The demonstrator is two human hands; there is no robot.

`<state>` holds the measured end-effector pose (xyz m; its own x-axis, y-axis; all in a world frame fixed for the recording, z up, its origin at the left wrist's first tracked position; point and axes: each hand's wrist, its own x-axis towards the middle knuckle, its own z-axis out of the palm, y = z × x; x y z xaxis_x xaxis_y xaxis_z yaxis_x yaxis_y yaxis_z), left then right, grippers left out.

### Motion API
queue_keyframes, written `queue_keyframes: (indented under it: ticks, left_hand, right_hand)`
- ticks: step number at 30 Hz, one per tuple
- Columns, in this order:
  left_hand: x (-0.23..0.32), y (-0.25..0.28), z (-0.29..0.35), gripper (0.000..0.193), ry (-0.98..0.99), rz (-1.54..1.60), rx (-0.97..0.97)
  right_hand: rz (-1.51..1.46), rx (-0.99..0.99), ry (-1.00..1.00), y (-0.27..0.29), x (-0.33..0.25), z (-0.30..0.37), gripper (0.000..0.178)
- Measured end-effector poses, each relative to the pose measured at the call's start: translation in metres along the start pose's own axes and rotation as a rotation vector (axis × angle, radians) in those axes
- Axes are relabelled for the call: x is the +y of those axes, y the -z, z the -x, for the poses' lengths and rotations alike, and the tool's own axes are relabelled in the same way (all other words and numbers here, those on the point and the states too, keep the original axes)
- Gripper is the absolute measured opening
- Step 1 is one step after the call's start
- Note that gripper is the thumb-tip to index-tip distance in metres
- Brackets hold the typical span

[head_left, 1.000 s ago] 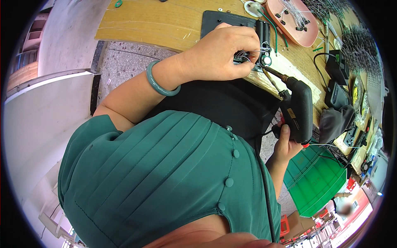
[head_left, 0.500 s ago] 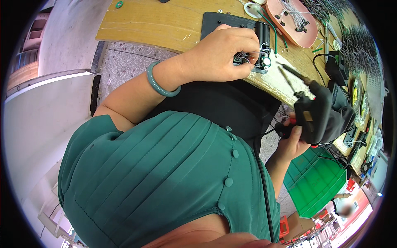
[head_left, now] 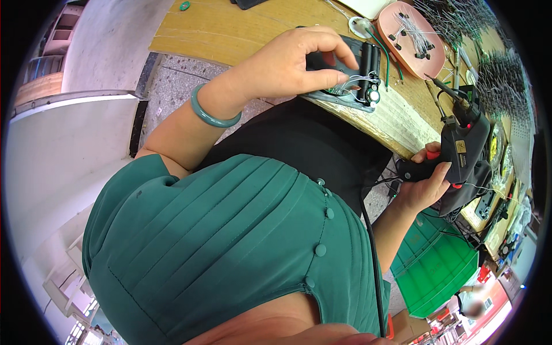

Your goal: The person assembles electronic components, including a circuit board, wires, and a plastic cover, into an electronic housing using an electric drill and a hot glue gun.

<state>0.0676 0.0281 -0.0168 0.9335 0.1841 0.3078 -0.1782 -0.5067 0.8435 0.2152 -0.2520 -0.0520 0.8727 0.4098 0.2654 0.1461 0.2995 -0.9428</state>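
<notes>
My left hand (head_left: 290, 64) hovers over a black electronic housing (head_left: 367, 57) near the table's front edge, thumb and forefinger apart with nothing between them. Thin white wires (head_left: 357, 78) loop out of the housing beside the thumb tip. A round silvery part (head_left: 372, 94) sits at its near right corner. In my right hand (head_left: 426, 183) is a black soldering gun (head_left: 464, 144) with a red trigger, gripped by its handle. Its long tip and a thin feed tube point toward the pink tray, apart from the housing. My left palm is hidden.
A pink tray (head_left: 436, 60) with black-ended white leads stands at the back right. Beside it are a small round white dish (head_left: 359, 25) and a green wire (head_left: 380, 43). Dense wire bundles (head_left: 506, 80) line the right. A green crate (head_left: 437, 276) stands below the table.
My left hand has drawn back leftward from the wires, its thumb and forefinger parting. My right hand has moved the soldering gun to the right, away from the housing. The view has shifted slightly.
</notes>
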Motion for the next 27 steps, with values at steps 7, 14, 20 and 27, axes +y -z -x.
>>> queue_keyframes:
  ticks: [7, 14, 20, 27]
  left_hand:
    - [-0.003, -0.009, 0.001, 0.009, 0.095, 0.069, 0.025]
    - [0.0, -0.007, 0.01, 0.008, 0.235, 0.208, 0.078]
    - [0.0, -0.005, 0.015, 0.003, 0.197, 0.112, 0.1]
    - [0.0, -0.003, 0.009, 0.006, 0.008, 0.161, 0.004]
  right_hand:
    - [0.03, 0.027, 0.02, -0.003, 0.0, 0.0, 0.033]
    - [0.045, 0.012, 0.044, -0.005, 0.0, -0.001, 0.034]
    - [0.037, 0.038, 0.038, -0.006, 0.001, 0.0, 0.032]
    - [0.044, 0.047, 0.027, -0.006, 0.002, 0.0, 0.03]
